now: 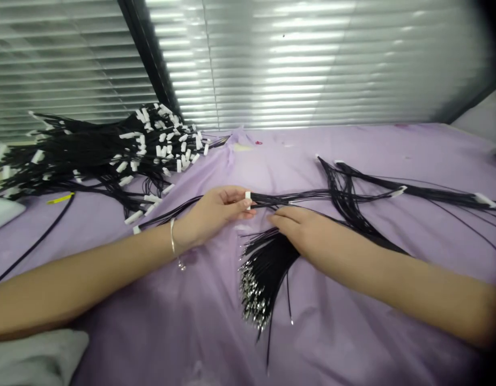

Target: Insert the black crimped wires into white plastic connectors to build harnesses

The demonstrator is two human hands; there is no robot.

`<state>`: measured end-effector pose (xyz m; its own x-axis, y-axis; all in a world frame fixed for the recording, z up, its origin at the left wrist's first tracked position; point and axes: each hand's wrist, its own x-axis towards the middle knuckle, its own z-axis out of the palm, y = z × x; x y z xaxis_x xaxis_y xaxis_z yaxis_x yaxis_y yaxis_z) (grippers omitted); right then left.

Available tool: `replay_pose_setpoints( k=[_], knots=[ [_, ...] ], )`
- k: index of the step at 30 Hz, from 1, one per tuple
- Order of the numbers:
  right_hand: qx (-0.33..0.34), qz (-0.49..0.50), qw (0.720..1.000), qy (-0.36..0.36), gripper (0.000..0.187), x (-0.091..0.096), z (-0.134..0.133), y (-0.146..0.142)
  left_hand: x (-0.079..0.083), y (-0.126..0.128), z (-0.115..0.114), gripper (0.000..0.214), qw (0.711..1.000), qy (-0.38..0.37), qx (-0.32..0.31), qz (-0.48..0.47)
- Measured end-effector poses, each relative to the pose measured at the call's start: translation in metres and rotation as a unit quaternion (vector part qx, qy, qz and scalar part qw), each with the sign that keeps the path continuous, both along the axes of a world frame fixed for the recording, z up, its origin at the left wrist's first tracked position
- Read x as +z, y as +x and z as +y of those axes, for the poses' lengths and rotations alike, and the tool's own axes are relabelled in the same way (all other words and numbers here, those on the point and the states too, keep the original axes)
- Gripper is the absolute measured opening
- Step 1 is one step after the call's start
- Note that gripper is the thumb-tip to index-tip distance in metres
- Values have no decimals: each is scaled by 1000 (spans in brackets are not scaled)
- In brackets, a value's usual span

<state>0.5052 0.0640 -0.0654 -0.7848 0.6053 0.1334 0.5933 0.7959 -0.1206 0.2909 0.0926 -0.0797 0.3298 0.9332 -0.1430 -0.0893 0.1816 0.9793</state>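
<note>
My left hand (226,206) is closed around a bundle of black wires (187,203). A white connector (248,200) on these wires sits at its thumb and fingertips. My right hand (294,225) lies just to the right, its fingers pressed together over black wires. Exactly which strands it grips is partly hidden. Below it, a thick fan of loose black wires (267,262) spreads down the cloth, with bare metal terminals (253,295) at the ends. More wires run from between the hands to the right.
A large heap of black wires with white connectors (163,139) lies at the left back. Further bundles (432,192) stretch to the right. Purple cloth (183,343) covers the table. A black cable with a yellow tag (60,199) lies left. Blinds (272,64) stand behind.
</note>
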Motion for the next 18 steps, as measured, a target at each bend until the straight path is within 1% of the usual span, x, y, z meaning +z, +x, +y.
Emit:
replay_pose_setpoints(
  k=[1,3,5,7,10,12,16,18],
  knots=[
    [7,-18,999,29,39,-4,-2,-1,-2,-1,2,16,1000,8,1,4],
    [24,-37,997,67,36,-8,-7,-2,-6,-3,5,17,1000,22,0,8],
    [29,-26,996,77,31,-8,-10,0,-8,-3,7,16,999,33,-6,12],
    [40,-13,998,42,30,-3,-9,3,-8,-3,6,16,999,39,-12,18],
    [81,-12,995,-63,31,5,-5,7,-6,-4,2,19,998,40,-34,26],
    [98,-7,990,-105,28,7,-1,9,-4,-5,-2,20,998,30,-47,26],
    [91,42,989,-111,25,4,-1,9,5,-4,-14,19,998,-9,-53,36],
    [96,60,986,-122,23,2,-2,5,10,-2,-20,16,997,-13,-61,41]
  ],
)
